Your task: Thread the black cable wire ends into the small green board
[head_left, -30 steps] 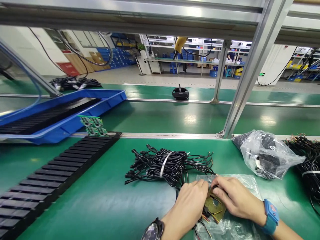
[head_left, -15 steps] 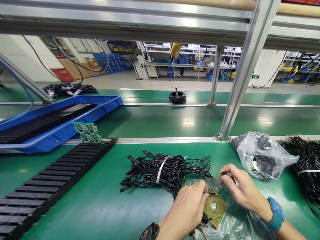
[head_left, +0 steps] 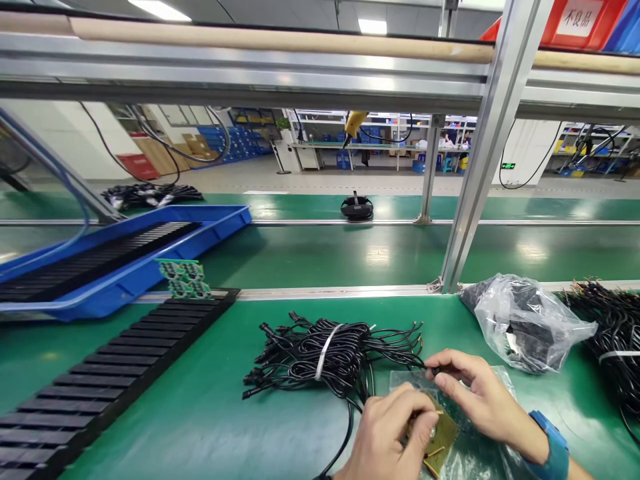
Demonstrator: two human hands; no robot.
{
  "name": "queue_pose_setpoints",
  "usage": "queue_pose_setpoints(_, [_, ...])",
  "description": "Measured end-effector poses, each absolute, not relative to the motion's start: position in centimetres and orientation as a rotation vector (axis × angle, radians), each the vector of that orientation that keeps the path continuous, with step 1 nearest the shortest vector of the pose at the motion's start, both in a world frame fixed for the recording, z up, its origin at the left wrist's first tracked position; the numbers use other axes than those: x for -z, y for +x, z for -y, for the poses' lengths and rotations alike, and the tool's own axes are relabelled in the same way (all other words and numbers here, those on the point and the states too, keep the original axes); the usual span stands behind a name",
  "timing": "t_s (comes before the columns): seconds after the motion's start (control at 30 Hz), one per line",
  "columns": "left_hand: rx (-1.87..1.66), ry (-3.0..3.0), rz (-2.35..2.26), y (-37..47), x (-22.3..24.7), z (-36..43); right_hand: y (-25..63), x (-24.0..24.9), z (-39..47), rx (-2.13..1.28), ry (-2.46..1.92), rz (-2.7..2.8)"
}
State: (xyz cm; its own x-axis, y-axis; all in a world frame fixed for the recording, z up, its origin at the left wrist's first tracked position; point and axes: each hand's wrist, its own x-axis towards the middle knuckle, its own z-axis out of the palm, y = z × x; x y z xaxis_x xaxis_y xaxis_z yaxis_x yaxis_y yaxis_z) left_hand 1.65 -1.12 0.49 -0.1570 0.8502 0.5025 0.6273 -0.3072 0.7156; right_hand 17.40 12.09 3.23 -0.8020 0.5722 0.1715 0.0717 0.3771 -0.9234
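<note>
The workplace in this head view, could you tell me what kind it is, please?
Probably an electronics assembly line: a green conveyor bench, a tied bundle of black cables, and green circuit boards beside a blue tray.

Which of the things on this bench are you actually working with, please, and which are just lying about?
In hand:
left hand on circuit board
right hand pinching black wire

Lying about:
tied cable bundle
plastic bag
blue tray
black tray strip

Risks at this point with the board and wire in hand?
1. The right hand pinches a thin black wire close to the tied cable bundle; it could snag a neighbouring lead.
2. The left hand holds the small circuit board over a slippery plastic bag, so the board could slide.
</note>
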Motion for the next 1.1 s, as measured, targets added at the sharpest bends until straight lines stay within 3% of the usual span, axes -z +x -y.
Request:
queue_pose_setpoints(0.23, [-1.685,1.722,-1.719,1.0,-1.1,0.7,17.3,-3.3,-10.8,-1.519,-0.567,2.167])
queue_pose_setpoints(0.83, [-1.443,1.852,-1.791,0.6,-0.6,0.1,17.0,-4.2,-10.7,-1.234,-0.341,2.272])
queue_pose_setpoints(1.1, [-1.277,1.650,-1.593,0.4,-1.5,0.6,17.4,-3.4,-11.0,-1.080,-0.422,2.335])
